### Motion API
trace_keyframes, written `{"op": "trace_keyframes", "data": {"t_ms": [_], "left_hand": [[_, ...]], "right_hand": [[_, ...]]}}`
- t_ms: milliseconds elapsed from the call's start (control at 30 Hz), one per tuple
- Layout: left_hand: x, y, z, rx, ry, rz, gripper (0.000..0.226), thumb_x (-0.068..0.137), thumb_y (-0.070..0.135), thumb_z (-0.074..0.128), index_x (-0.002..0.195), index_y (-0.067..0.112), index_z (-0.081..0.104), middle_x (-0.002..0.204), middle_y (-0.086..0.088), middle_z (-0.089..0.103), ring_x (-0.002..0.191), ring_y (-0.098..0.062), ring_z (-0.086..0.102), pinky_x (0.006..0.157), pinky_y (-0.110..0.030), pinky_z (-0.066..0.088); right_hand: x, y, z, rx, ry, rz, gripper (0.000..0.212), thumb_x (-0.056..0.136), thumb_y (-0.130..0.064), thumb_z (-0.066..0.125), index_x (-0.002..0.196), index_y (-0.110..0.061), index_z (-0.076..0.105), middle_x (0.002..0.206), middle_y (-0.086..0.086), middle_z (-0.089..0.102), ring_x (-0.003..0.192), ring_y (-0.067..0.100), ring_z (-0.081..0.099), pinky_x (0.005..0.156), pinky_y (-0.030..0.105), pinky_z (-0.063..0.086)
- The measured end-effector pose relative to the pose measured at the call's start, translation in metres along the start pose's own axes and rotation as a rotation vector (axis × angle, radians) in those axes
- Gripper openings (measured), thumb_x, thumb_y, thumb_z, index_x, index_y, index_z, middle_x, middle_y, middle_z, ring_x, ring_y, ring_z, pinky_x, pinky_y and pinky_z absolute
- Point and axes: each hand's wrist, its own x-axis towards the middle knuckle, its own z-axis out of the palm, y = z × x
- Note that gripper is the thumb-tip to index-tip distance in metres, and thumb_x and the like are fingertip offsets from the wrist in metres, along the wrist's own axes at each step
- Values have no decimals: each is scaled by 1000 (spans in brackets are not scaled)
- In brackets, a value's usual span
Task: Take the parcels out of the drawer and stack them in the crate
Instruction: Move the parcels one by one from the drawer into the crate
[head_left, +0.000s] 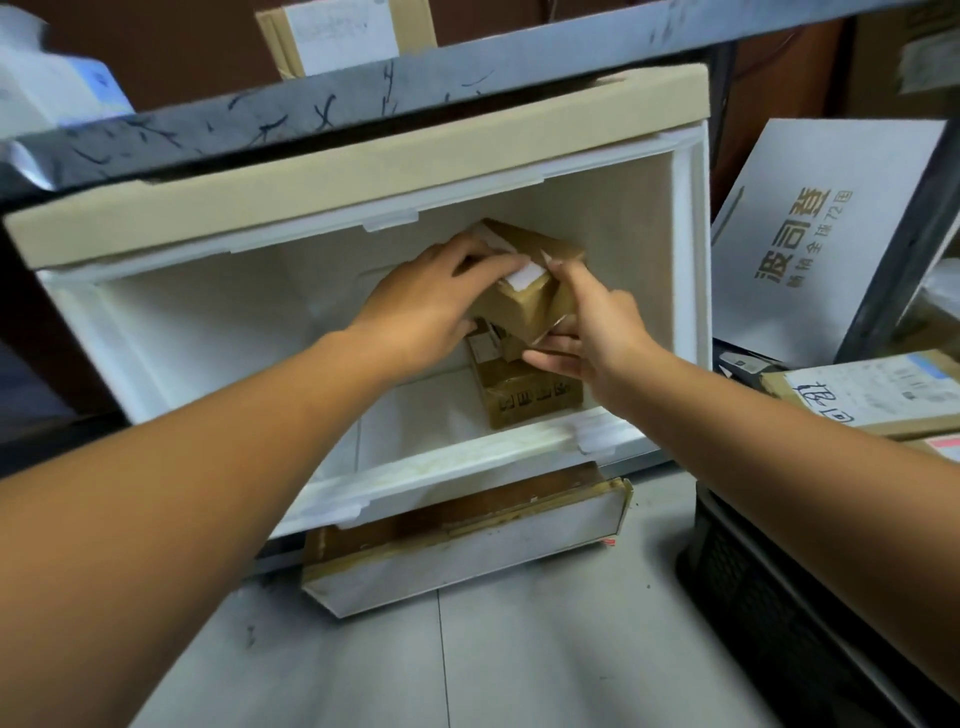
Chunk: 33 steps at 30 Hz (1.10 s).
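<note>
Fingers (485, 260) of my left hand (421, 306) curl over the top of a small cardboard parcel (524, 299), my right hand (597, 332) clamps its side and underside, inside the white drawer (467, 460) above a second parcel (530, 392); I judge it light, stiff, slightly slick, best gripped across opposite faces.

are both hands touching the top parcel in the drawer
Touching. Head view: the left hand lies curled over the top parcel, and the right hand grips its right side.
</note>
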Motion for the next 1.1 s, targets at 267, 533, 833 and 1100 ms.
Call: {"op": "trace_keyframes", "data": {"t_ms": [267,533,833,1100], "left_hand": [[-64,23,-44,42,-43,-42,79,86,19,75,151,37,34,147,-3,42,130,-29,44,100,-46,40],[-122,62,-96,-1,-96,-111,84,85,26,76,152,36,28,150,2,35,134,-22,36,98,-42,44],[-155,104,-152,-245,-19,-337,59,83,34,71,133,32,38,127,9,45,106,-15,50,78,-33,48],[-156,127,-183,-682,59,-687,58,85,43,73,136,31,48,122,8,53,106,-14,57,89,-36,53]], "right_hand": [[-70,-8,-8,-116,-145,133,45,92,-46,60,122,-13,62,94,19,72,75,26,72,61,34,60],[-137,-20,-11,-223,-175,216,40,89,-49,55,108,-14,64,80,16,69,74,26,66,63,36,60],[-194,-60,-1,-312,-143,172,64,92,-66,52,126,-12,57,86,12,66,80,26,70,62,38,62],[-227,-83,3,-504,-73,-158,33,105,-25,42,131,-9,54,104,10,64,83,22,64,74,42,62]]}}
